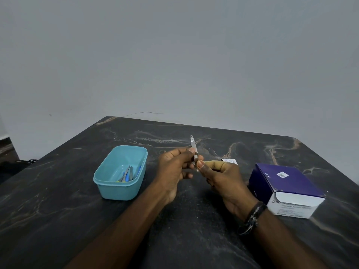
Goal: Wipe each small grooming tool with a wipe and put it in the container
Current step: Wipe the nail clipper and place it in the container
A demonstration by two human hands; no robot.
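Several tools already lie in the container (120,172) left of both hands, while the left hand (173,167) and right hand (219,175) pinch a metal nail file (193,147) between them, apparently mid-wipe, though no wipe is clearly visible.

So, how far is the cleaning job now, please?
Done: a few tools already lie in the blue container. In hand: both the left hand and the right hand pinch a metal file. Left: placing it inside; no other loose tools are visible.
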